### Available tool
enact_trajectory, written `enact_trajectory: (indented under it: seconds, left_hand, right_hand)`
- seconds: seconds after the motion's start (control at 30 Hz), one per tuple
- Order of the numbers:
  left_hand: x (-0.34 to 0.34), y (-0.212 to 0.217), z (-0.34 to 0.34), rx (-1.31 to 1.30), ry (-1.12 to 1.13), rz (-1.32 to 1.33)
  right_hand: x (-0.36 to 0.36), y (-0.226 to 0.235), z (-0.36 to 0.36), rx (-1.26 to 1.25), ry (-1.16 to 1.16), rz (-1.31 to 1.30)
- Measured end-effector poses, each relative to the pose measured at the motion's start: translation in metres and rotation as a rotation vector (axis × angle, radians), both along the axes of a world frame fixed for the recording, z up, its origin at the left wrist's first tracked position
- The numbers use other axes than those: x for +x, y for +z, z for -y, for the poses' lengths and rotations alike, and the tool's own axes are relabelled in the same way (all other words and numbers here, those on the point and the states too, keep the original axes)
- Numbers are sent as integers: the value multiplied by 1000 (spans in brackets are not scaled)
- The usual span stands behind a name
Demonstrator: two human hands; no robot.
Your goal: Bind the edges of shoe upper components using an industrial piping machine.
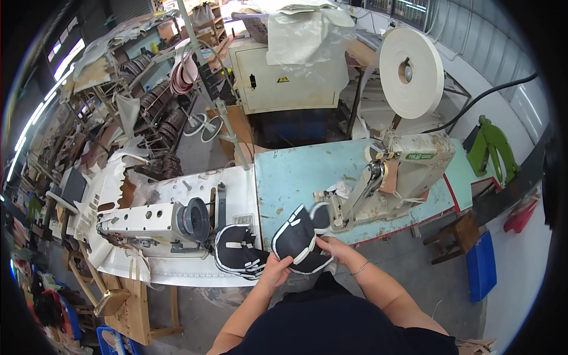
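Both of my hands hold a black shoe upper (294,238) with white tape along its edges, over the front edge of the tables. My left hand (277,270) pinches its lower left edge. On the lower right side, my right hand (336,249) grips it, fingers partly hidden by the material. Just left of it, a stack of similar black uppers (228,247) with white edging lies on the white table. Beyond the held piece, close to its upper tip, stands a beige taping machine (414,163) on a light-blue tabletop (296,171).
A white sewing machine (145,222) with a dark handwheel lies along the left table. A large white tape reel (410,71) rises above the taping machine. Farther right are a green metal frame (492,151), a wooden stool (454,236) and a blue bin (481,266). Behind stands a cream cabinet (284,89).
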State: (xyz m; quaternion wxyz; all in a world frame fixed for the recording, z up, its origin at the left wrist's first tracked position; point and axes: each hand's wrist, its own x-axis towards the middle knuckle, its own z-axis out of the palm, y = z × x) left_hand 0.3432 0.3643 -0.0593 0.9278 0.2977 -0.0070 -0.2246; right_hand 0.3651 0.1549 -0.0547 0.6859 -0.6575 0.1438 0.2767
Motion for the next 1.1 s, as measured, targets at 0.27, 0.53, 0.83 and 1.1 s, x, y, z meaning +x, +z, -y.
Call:
enact_trajectory:
  seconds: [0.27, 0.53, 0.83, 1.1]
  left_hand:
    - [9, -1, 5, 159, 59, -16]
    - [-10, 29, 23, 1086, 193, 914]
    - [24, 56, 3, 144, 156, 185]
    - [18, -29, 1, -172, -194, -311]
  right_hand:
    - [12, 18, -1, 122, -104, 340]
    - [19, -11, -28, -448, -401, 490]
    - [21, -4, -5, 113, -59, 565]
    - [2, 7, -31, 331, -144, 638]
